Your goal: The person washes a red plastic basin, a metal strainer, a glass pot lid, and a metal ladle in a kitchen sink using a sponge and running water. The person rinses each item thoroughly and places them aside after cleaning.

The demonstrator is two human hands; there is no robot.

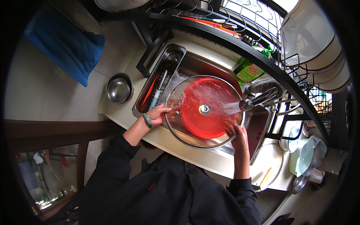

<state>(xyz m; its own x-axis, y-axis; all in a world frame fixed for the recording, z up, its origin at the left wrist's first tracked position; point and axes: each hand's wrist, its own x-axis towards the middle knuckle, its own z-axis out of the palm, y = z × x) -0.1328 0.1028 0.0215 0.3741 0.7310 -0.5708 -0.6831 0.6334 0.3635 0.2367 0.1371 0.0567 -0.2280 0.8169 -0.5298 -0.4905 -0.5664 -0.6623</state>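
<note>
Both hands hold a round glass lid with a metal rim (194, 146) over the sink. My left hand (158, 114), with a green bangle (147, 120) at the wrist, grips its left edge. At the lower right of the rim, my right hand (237, 130) has its fingers under the glass. Water sprays from the faucet head (246, 104) across the lid and runs off toward the upper left. Through the glass shows a red basin (194, 123) in the stainless-steel sink (254, 123). A metal fitting (204, 109) is at the lid's middle.
Left of the sink, a metal tray (140, 105) holds long utensils, and nested steel bowls (118, 90) stand on the counter. A black dish rack (239, 39) arches overhead beyond the sink. A green detergent bottle (249, 71) stands behind the faucet. Another glass lid (270, 154) lies right.
</note>
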